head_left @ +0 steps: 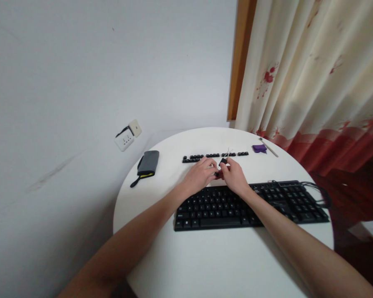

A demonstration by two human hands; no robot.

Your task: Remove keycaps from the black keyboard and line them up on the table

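Head camera shows both bare hands meeting over a round white table (pixel 205 258), just beyond the back edge of a black keyboard (pixel 220 207). The right hand (pixel 234 178) pinches a small black tool (pixel 223 161) between thumb and fingers, and thin wires stick out from its far end. The left hand (pixel 199 176) is curled, its fingertips closed on a small black piece (pixel 216 174), probably a key; it is too small to tell for sure. Something dark red shows between the two hands, but what it is cannot be made out.

The keyboard lies flat, with the right forearm crossing above it and its cable (pixel 321 196) bunched at the right end. Past the hands, loose black keys (pixel 213 155) stand in a line, partly doubled at the left end. A grey pouch (pixel 149 161) with a strap lies at the table's left side. Toward the far right edge, a folded purple cloth (pixel 260 148) sits just beside a slim brush (pixel 270 148).
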